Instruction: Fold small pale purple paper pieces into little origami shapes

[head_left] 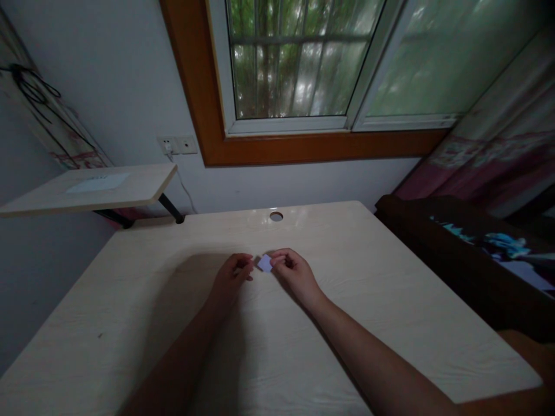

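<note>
A small pale lilac folded piece of paper (265, 263) lies between my two hands on the light wooden desk (390, 289). My right hand (292, 273) pinches its right edge with curled fingers. My left hand (232, 277) rests just to the left of the paper, fingers curled, fingertips close to or touching its left edge; whether it grips the paper I cannot tell.
A round cable hole (276, 216) sits at the desk's far edge. A small wall shelf (91, 188) with a sheet on it hangs at the left. A window is above, a wall socket (177, 144) beside it. A dark bed frame (455, 254) stands right of the desk.
</note>
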A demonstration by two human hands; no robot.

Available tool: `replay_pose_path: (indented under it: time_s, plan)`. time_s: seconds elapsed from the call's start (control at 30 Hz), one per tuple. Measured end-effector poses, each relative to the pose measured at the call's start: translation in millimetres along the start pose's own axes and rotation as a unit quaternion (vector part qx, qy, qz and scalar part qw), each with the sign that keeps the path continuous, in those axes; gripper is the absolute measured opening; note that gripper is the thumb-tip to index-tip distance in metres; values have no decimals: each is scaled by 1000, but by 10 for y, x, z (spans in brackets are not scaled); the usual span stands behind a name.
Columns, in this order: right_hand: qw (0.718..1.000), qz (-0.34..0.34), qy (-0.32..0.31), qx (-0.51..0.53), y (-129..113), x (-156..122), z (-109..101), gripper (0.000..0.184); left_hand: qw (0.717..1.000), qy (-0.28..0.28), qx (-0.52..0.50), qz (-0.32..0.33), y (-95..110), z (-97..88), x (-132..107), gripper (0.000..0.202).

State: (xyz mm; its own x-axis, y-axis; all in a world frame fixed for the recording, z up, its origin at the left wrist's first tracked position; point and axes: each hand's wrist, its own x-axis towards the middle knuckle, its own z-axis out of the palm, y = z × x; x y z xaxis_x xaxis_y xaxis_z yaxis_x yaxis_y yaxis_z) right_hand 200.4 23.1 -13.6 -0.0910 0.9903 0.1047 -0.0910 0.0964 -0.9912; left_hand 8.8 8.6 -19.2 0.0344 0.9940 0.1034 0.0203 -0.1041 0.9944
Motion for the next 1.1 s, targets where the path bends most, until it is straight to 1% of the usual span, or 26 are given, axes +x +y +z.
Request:
replay_pose_path:
  time_s: [0.1,0.23,0.33,0.5,0.6,0.7,0.8,0.9,1.0,1.1]
  plan:
    - [999,20,-12,46,16,-13,36,23,1000,-13,-14,-2,-25,11,7,34]
    - [995,24,-39,90,55,-37,80,26,999,-40,-17,-15,-44,14,1,38]
    - [994,25,-48,98,72,-47,99,27,998,-53,-18,-22,-45,8,-8,36]
    - [993,29,-84,77,55,-68,119,24,997,-52,-40,-26,-50,-6,-10,34]
    - [995,15,-80,51,33,-77,118,22,997,-63,-53,-12,-68,-10,-14,34]
    - [996,8,-72,44,38,-74,104,28,995,-86,-57,2,-97,-16,-25,35]
    - [995,8,-90,51,63,-67,86,31,993,-102,-58,10,-117,-26,-32,34]
    - [993,17,-97,64,71,-56,73,27,993,-101,-63,13,-104,-30,-32,29]
    - [992,34,-84,87,55,-42,63,24,993,-90,-73,20,-63,-19,-37,27]
    - [991,43,-82,98,41,-27,50,22,992,-100,-70,15,-17,-5,-49,28]
